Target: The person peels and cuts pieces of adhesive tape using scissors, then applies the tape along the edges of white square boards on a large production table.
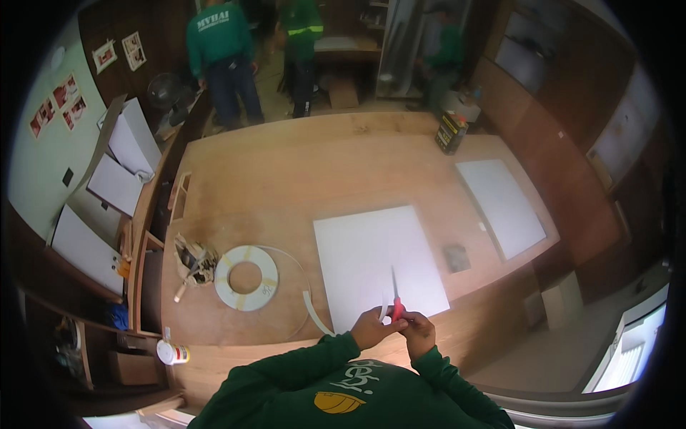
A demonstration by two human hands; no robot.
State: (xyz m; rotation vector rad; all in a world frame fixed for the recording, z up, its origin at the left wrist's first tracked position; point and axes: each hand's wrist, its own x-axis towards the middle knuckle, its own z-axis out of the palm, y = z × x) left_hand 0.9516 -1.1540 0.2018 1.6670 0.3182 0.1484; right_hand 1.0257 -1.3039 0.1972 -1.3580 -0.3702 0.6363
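Both my hands meet above the near edge of a white panel (379, 257) lying on the wooden tabletop. Red-handled scissors (397, 307) point away from me, with the blade over the panel. My right hand (420, 334) is closed around the handle end. My left hand (374, 327) is closed beside it, its fingers pinching a narrow white strip (384, 307) that sticks up next to the scissors. More white strip (314, 314) curves from a large roll of edge banding (227, 287) towards my left forearm and passes out of sight under the sleeve.
Tools lie in a torn bag (193, 261) left of the roll. A white tub (172, 352) stands at the near left corner. Another white panel (501, 207), a dark patch (456, 258) and a metal can (450, 134) are on the right. Several people in green stand beyond the table.
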